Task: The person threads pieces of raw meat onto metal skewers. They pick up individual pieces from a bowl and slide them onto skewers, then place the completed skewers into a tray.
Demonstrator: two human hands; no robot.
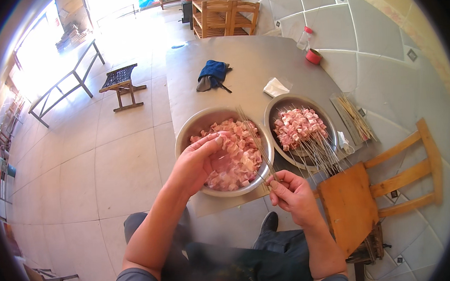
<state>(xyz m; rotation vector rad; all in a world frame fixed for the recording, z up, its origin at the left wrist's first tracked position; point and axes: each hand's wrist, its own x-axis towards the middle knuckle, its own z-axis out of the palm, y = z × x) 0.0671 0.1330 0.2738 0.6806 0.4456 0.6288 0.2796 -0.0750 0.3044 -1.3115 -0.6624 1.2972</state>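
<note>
A steel bowl [181, 142] full of raw meat cubes [249, 158] sits at the table's near edge. Over it, my left hand [201, 159] is raised with a piece of meat between thumb and fingers. My right hand [290, 194], just right of the bowl's near rim, grips several thin metal skewers [261, 146] that slant up across the bowl. To the right, a second steel bowl [267, 115] holds a pile of skewered meat cubes [300, 125], the bare skewer ends [317, 154] sticking out over its near rim.
On the metal table [243, 48] lie a blue cloth item [212, 74], white tissue [275, 87], a red tape roll [313, 56] and a red-capped jar [304, 39]. A tray of wooden sticks [355, 116] is at the right. A wooden chair [348, 206] stands near my right arm.
</note>
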